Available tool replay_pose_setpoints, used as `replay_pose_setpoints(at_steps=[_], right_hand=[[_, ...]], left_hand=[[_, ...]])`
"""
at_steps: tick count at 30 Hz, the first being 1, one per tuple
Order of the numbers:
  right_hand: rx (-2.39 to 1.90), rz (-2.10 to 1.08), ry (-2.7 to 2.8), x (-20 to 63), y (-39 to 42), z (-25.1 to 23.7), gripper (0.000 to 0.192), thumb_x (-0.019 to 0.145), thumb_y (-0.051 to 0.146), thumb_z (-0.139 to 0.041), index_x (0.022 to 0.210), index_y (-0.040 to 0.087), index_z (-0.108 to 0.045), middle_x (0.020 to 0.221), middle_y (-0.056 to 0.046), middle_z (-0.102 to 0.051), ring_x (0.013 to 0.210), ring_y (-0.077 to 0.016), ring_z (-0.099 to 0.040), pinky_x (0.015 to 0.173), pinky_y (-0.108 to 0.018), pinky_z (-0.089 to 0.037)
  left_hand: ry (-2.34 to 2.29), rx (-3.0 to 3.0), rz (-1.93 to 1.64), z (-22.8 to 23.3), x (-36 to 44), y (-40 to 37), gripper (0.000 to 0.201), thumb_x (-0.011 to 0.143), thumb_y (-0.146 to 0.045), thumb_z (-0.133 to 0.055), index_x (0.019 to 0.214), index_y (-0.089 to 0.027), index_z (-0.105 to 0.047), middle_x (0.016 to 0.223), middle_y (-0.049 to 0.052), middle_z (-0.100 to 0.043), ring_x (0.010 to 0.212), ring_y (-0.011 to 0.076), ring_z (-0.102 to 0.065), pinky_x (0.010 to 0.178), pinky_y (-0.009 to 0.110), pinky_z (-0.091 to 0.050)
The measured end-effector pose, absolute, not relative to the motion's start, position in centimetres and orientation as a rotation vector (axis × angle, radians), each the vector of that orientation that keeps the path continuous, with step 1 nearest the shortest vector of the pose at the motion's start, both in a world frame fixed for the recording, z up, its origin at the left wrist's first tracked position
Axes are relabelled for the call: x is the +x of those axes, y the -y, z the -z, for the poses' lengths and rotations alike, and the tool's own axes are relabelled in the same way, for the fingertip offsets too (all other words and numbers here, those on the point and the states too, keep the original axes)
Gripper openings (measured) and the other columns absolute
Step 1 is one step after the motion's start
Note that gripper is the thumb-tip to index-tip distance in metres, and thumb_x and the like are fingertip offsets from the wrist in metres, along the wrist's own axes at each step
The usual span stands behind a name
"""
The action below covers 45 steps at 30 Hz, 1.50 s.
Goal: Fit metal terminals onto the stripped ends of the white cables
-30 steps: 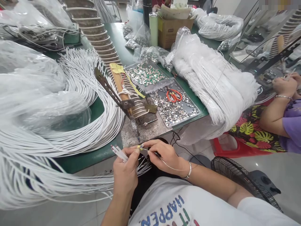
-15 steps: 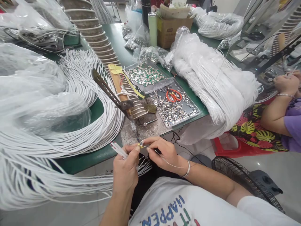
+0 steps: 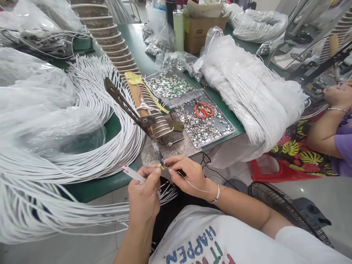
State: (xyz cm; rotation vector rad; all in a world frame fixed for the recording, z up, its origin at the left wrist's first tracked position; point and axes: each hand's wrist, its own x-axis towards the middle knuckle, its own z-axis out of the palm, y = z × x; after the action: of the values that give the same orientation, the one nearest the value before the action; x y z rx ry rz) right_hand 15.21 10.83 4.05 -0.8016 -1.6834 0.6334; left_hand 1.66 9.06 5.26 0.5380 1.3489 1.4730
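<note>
My left hand (image 3: 144, 196) is closed around several white cables (image 3: 133, 173) whose reddish ends stick out to the left. At its thumb and fingertip is a tiny yellowish piece (image 3: 161, 167), too small to name. My right hand (image 3: 189, 176) pinches a thin solder wire (image 3: 194, 186) that curves back past the wrist. Both hands' fingertips meet just under the tip of a soldering iron (image 3: 157, 148), which is fixed pointing down on a metal bracket (image 3: 123, 104). The exact contact at the tip is hidden by the fingers.
Left of the iron, white cable bundles (image 3: 115, 161) cover the green table (image 3: 110, 190). Trays of small metal connectors (image 3: 203, 130) and green boards (image 3: 170, 86) stand beyond, with orange-handled pliers (image 3: 203, 110). At right are a bagged cable bundle (image 3: 247, 84), a fan (image 3: 286, 209) and another person's arm (image 3: 321, 135).
Both hands have shifted slightly left and up in the picture, still together at the iron tip. The cable ends in my left hand have swung a little to the left.
</note>
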Motion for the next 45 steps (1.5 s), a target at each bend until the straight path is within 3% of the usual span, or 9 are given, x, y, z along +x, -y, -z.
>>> replay_pose_setpoints(at_steps=[15, 21, 23, 26, 29, 32, 35, 39, 45], right_hand=[[-0.822, -0.742, 1.726, 15.9, -10.0, -2.1, 0.005, 0.09, 0.016, -0.051, 0.086, 0.018, -0.053, 0.102, -0.01, -0.068, 0.098, -0.015, -0.065, 0.087, -0.029, -0.053], [-1.002, -0.936, 1.788, 16.6, -8.8, -1.3, 0.01, 0.094, 0.022, -0.05, 0.086, 0.017, -0.055, 0.082, -0.003, -0.061, 0.071, -0.0112, -0.056, 0.066, -0.022, -0.047], [-1.05, -0.947, 1.781, 17.3, -8.2, -0.9, 0.011, 0.094, 0.022, -0.05, 0.085, 0.017, -0.054, 0.079, -0.002, -0.058, 0.069, -0.011, -0.054, 0.065, -0.022, -0.045], [-1.259, -0.922, 1.857, 19.7, -7.5, 0.2, 0.012, 0.095, 0.021, -0.047, 0.084, 0.017, -0.052, 0.08, -0.002, -0.058, 0.07, -0.0117, -0.055, 0.066, -0.022, -0.044], [-1.536, -0.929, 2.077, 23.4, -7.2, 1.5, 0.01, 0.092, 0.016, -0.049, 0.082, 0.017, -0.051, 0.075, -0.002, -0.057, 0.066, -0.0135, -0.054, 0.063, -0.024, -0.041], [-1.599, -0.959, 2.15, 25.9, -6.7, 2.1, 0.009, 0.088, 0.01, -0.051, 0.082, 0.016, -0.053, 0.068, -0.001, -0.056, 0.059, -0.0146, -0.052, 0.06, -0.025, -0.038], [-1.478, -1.033, 2.148, 25.4, -5.5, 1.4, 0.018, 0.088, 0.005, -0.044, 0.094, 0.017, -0.057, 0.073, -0.002, -0.06, 0.064, -0.0139, -0.056, 0.064, -0.024, -0.041], [-1.004, -1.115, 2.099, 21.5, -4.3, 0.1, 0.019, 0.084, 0.008, -0.048, 0.096, 0.017, -0.059, 0.083, -0.003, -0.062, 0.071, -0.0128, -0.056, 0.066, -0.022, -0.044], [-1.039, -1.193, 1.941, 18.4, -4.3, -0.3, 0.006, 0.081, 0.011, -0.057, 0.082, 0.016, -0.058, 0.079, 0.0, -0.059, 0.064, -0.0097, -0.051, 0.06, -0.019, -0.041]], left_hand=[[-1.435, 0.525, -1.34, -2.6, 1.3, -7.5, 0.026, 0.063, -0.026, -0.08, 0.064, -0.013, -0.058, 0.078, 0.002, -0.069, 0.042, 0.0014, -0.034, 0.043, 0.02, -0.022], [-1.423, 0.536, -1.157, -1.4, 1.6, -5.2, 0.03, 0.063, -0.035, -0.083, 0.076, -0.012, -0.069, 0.077, 0.002, -0.066, 0.046, 0.0028, -0.034, 0.044, 0.02, -0.028], [-1.398, 0.514, -1.076, -0.6, 1.6, -4.2, 0.035, 0.066, -0.041, -0.082, 0.085, -0.014, -0.073, 0.086, 0.005, -0.069, 0.053, 0.0061, -0.046, 0.051, 0.022, -0.038], [-1.414, 0.531, -1.035, 0.9, 0.8, -2.7, 0.039, 0.079, -0.054, -0.068, 0.083, -0.015, -0.073, 0.109, 0.011, -0.068, 0.082, 0.0172, -0.063, 0.078, 0.031, -0.048], [-1.564, 0.625, -0.987, 1.8, -0.3, -1.6, 0.043, 0.082, -0.057, -0.062, 0.086, -0.015, -0.072, 0.071, 0.004, -0.064, 0.064, 0.0149, -0.056, 0.065, 0.028, -0.044], [-1.547, 0.598, -0.866, 1.8, -0.5, -1.1, 0.042, 0.072, -0.05, -0.076, 0.094, -0.015, -0.068, 0.056, -0.005, -0.048, 0.048, 0.0092, -0.038, 0.049, 0.023, -0.03], [-1.44, 0.551, -0.789, 1.2, 0.6, -1.2, 0.05, 0.061, -0.038, -0.085, 0.102, -0.016, -0.066, 0.079, 0.0, -0.061, 0.066, 0.0111, -0.053, 0.062, 0.022, -0.039], [-1.37, 0.676, -0.686, 0.5, 2.3, -1.8, 0.052, 0.068, -0.028, -0.078, 0.115, -0.016, -0.06, 0.095, 0.004, -0.066, 0.085, 0.0166, -0.059, 0.082, 0.027, -0.044], [-1.351, 1.003, -0.611, -0.7, 2.8, -2.2, 0.046, 0.072, -0.017, -0.064, 0.118, -0.014, -0.058, 0.11, 0.008, -0.066, 0.097, 0.0237, -0.061, 0.086, 0.032, -0.044]])
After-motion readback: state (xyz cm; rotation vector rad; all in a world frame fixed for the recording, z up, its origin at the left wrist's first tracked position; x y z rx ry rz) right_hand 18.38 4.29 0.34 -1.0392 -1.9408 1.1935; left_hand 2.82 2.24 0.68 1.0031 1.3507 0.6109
